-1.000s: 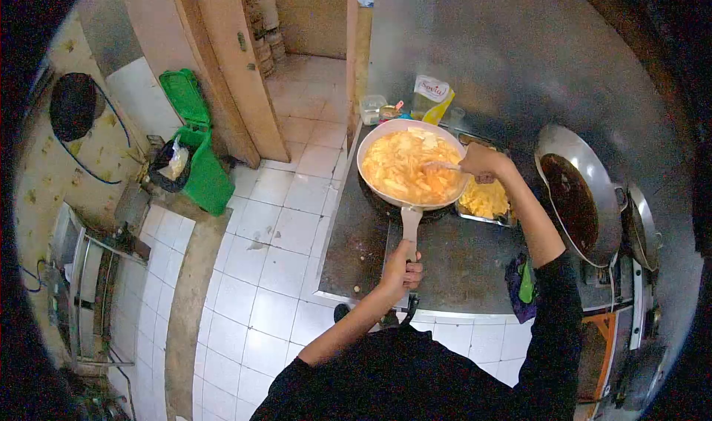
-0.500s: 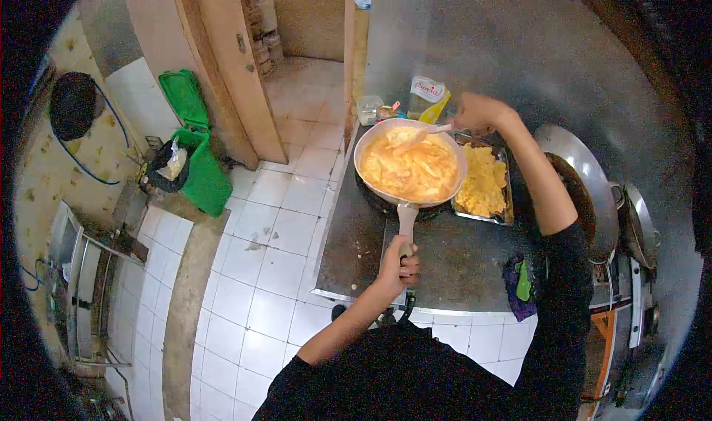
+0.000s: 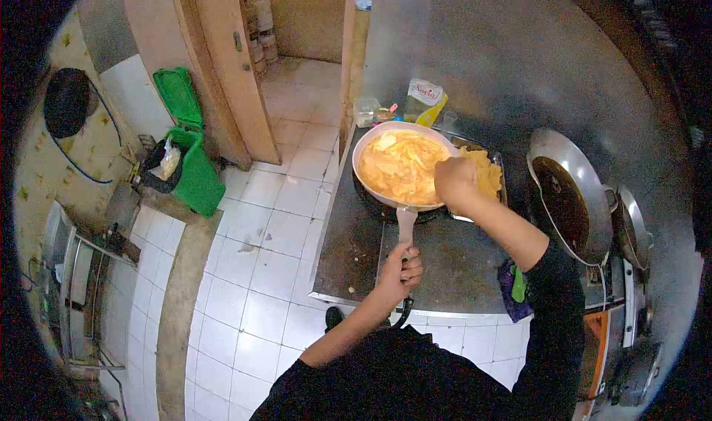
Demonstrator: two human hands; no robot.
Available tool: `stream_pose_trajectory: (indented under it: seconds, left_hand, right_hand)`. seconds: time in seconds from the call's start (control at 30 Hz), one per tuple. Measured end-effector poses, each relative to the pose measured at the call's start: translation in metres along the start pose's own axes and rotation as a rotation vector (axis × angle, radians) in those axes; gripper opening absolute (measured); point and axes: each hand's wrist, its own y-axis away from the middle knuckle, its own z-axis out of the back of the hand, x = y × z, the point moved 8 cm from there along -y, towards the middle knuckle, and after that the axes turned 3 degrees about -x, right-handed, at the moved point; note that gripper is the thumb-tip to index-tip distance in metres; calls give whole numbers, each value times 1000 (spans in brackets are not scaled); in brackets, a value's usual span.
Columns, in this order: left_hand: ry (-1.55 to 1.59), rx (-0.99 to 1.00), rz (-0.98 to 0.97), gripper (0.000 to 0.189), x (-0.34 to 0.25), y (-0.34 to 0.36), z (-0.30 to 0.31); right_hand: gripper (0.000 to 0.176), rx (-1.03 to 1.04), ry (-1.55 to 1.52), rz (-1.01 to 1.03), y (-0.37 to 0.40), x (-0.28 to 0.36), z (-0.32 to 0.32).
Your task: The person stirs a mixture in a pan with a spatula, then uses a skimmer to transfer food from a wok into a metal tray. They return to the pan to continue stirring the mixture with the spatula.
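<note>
My left hand [image 3: 400,270] is wrapped round the pale handle of a frying pan [image 3: 407,227]. The pan rests over a burner, full of loose, partly set yellow egg [image 3: 404,165]. Closed in a fist, my right hand [image 3: 457,181] is over the pan's right rim. It grips a pale-handled spatula, which the hand now mostly hides. Just right of the pan lies a metal tray [image 3: 504,187] holding cooked scrambled egg [image 3: 486,172], partly covered by my right hand and forearm.
Behind the pan stand a Sovia oil pouch [image 3: 426,103] and a clear plastic tub [image 3: 366,112]. A large wok [image 3: 538,154] with dark liquid sits at right. A purple and green cloth [image 3: 515,287] hangs at the counter's front edge. A green bin [image 3: 200,172] stands open at left.
My right hand has moved down and toward me, from beyond the tray to the pan's near right rim. My left hand keeps its hold on the pan handle.
</note>
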Motion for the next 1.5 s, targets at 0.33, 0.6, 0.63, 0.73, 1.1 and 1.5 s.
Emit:
stream_pose_trajectory:
  seconds: [0.33,0.6,0.63,0.73,1.1,1.5]
  left_hand:
    - [-86,-46,-30,26,-4,8,-7]
    - [-135,-68,-14,25,-4,9,-8]
    - [-148,-78,-17,25,-4,10,-7]
    - [-154,-56,-33,25,-5,8,-4]
    - [-141,-51,10,23,-1,6,-5]
    - [-172,-46,-31,24,-4,5,-4]
  right_hand:
    - [32,-380,160,168,1,-30,-58]
    - [55,-634,170,525,-55,-48,-72]
    - [55,-713,143,640,-56,-45,-70]
    - [51,-600,72,730,-59,-45,-39]
    - [31,-237,-299,435,16,-97,72]
    - [25,197,-387,66,-5,-41,-10]
